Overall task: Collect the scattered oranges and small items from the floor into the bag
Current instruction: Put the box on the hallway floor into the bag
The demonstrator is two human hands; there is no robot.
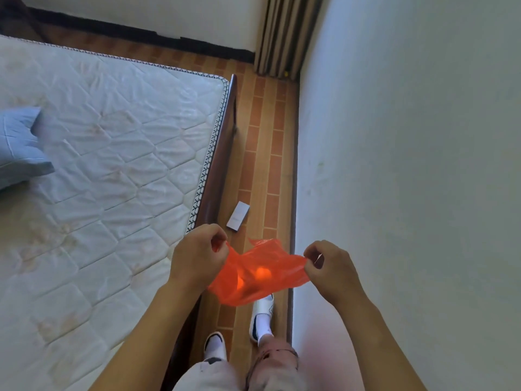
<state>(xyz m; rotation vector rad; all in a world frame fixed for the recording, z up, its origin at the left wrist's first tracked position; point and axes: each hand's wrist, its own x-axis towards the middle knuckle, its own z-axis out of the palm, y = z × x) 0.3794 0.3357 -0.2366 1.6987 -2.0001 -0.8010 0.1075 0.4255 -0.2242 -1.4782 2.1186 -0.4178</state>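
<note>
Pinching orange bag (255, 273) between left hand (197, 253), right hand (329, 263)

Narrow strip of brown brick-pattern floor (269, 153) between bed and wall. Small white flat box (238, 215) lies on it near bed frame. Bare quilted mattress (112, 153) holds blue pillow (19, 145).

A narrow floor strip (262, 153) runs toward twelve o'clock, hemmed by the bed (112, 153) at nine and the wall (408, 165) at three, with a box (238, 215) lying in it.
</note>
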